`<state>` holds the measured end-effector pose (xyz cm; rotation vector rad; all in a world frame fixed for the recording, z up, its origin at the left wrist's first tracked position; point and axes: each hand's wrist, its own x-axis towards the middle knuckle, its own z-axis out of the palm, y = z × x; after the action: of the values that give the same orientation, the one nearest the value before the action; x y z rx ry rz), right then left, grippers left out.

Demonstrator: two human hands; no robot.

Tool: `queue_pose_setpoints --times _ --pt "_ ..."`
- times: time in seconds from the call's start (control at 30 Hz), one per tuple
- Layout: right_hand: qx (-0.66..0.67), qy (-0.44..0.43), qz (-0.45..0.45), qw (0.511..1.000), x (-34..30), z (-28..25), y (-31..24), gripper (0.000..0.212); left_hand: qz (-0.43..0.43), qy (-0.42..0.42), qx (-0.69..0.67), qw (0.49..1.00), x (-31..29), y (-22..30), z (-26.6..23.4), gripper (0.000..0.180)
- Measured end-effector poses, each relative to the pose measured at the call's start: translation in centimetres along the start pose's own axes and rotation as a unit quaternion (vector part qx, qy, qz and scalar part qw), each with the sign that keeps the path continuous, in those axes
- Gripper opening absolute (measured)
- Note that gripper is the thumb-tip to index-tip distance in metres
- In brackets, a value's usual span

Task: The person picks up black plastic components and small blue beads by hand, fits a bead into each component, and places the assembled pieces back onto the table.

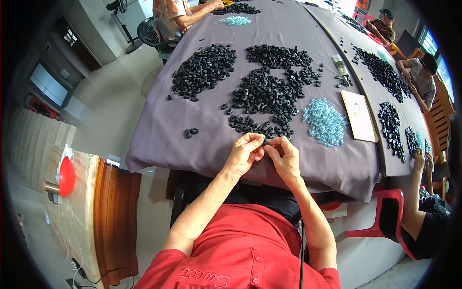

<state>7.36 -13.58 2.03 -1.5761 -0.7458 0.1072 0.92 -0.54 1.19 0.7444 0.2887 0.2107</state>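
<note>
My left hand (244, 153) and my right hand (284, 158) meet at the near edge of the covered table, thumbs and fingertips pinched close together. Whatever they hold is small and mostly hidden by the fingers; a dark bit shows between them. Just beyond the fingertips lies a loose group of small black plastic pieces (250, 126), running into a larger heap of the same pieces (264, 91). To the right of my right hand sits a pile of small clear-blue pieces (325, 122).
A grey cloth (163, 139) covers the table. More black pieces (204, 71) lie at left. A pale booklet or board (358, 115) rests at right, near a small tube-like item (340, 65). Other people work around the table. A red chair (385, 216) stands at right, a wooden cabinet (115, 216) at left.
</note>
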Motion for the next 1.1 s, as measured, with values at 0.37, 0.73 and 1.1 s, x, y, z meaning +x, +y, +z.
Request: queue_pose_setpoints --times 0.37,0.73,1.1 --pt "-0.021 -0.013 0.026 0.999 0.7 -0.6 -0.1 0.008 -0.008 -0.002 -0.004 1.0 0.0 -0.4 -0.2 0.008" --pt "-0.382 -0.067 -0.17 0.906 7.6 -0.6 1.1 0.01 0.005 -0.008 -0.034 0.999 -0.3 -0.6 -0.4 0.009" --pt "-0.489 -0.194 -0.173 0.833 9.8 0.0 1.0 0.009 0.014 -0.004 -0.033 0.999 -0.3 -0.8 -0.5 0.008"
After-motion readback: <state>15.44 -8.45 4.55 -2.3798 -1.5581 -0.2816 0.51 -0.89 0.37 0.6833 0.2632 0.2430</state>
